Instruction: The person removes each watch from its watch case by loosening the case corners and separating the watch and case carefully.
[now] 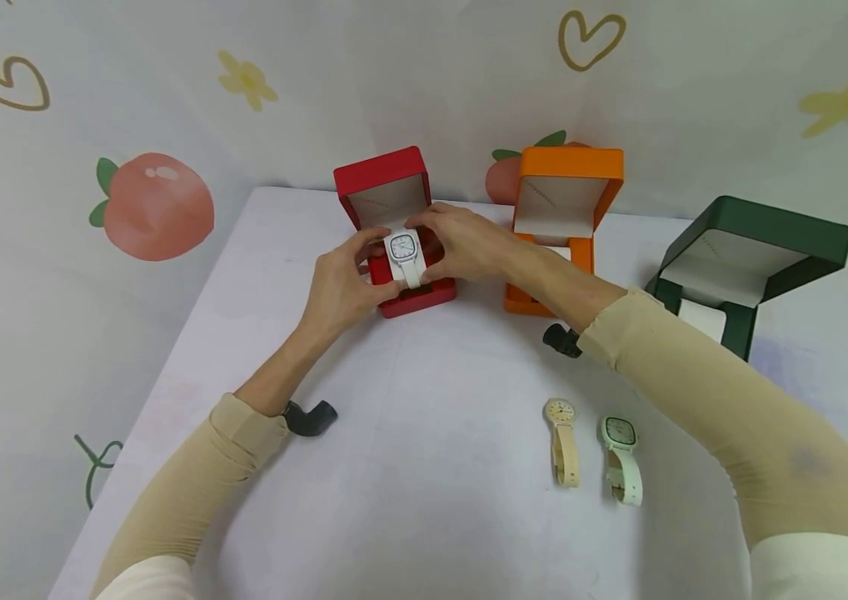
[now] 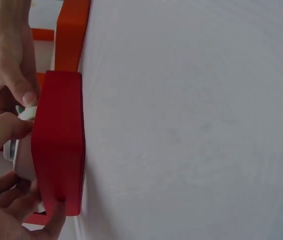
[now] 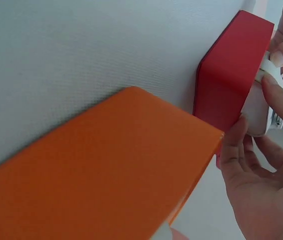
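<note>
A white wristwatch (image 1: 402, 247) with a square face is wrapped round a white cushion (image 3: 255, 112) at the open red watch box (image 1: 381, 175). From the left side my left hand (image 1: 341, 279) grips the watch and cushion, its thumb by the lower strap. On the other side my right hand (image 1: 465, 242) holds them too, fingers at the top and thumb near the strap's lower end. In the left wrist view a left fingertip touches the front wall of the red box (image 2: 59, 150). The cushion's underside is hidden behind that wall.
To the right stand an open orange watch box (image 1: 572, 162), partly behind my right forearm, and an open dark green box (image 1: 784, 225). A cream watch (image 1: 561, 442) and a pale green watch (image 1: 622, 458) lie on the white table (image 1: 409, 467) nearer me.
</note>
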A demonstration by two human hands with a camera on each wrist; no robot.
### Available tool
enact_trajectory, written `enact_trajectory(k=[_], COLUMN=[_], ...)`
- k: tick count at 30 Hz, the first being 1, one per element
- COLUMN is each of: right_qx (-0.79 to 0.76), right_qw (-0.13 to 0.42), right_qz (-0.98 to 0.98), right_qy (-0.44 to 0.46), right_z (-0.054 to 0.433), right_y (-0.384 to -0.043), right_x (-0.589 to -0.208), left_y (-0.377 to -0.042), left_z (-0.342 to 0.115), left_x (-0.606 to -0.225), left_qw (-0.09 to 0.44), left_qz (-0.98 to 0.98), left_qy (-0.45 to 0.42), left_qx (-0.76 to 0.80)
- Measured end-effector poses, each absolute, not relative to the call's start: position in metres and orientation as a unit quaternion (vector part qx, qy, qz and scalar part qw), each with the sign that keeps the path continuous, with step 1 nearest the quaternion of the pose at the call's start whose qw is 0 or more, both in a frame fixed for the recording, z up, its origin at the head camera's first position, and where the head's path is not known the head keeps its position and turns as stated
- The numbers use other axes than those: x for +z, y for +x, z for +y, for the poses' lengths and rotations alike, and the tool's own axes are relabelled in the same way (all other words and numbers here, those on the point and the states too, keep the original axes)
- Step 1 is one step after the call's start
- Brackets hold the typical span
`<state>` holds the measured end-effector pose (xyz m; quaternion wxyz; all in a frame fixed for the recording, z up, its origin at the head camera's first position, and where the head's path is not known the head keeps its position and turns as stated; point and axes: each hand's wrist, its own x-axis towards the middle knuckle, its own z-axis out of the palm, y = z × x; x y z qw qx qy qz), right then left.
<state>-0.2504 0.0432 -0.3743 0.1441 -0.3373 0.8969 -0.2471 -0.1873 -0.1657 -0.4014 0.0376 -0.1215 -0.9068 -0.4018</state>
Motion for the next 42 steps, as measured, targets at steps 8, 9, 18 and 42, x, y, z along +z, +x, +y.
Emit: enact_trajectory(k=[8,9,18,42], right_qx=[-0.255,-0.256,-0.255,-0.310], right_qw=[0.143,0.143,0.140,0.143], right_qz=[0.897,0.897,0.893,0.866], right_qy=[-0.330,-0.330,-0.343,-0.365], right_z=[0.0451,0.0452,0.0463,0.0517], right_y=[-0.2517,-0.2518,-0.2530,-0.2541], right_x=[-0.3754,-0.3756,-0.3768,-0.3781], left_y=[-0.1880,-0.1883,-0.1899,-0.1921], left_z=[-0.1661,-0.1661,-0.1643,-0.1683], left_x=[-0.3999,-0.4002,-0.4007,-0.4007], left_qw=[0.019,0.016,0.020,0.041], left_qz=[-0.910,-0.911,-0.919,-0.918], left_qy=[-0.140,-0.142,-0.141,-0.169], left_qx=[-0.391,-0.388,-0.367,-0.357])
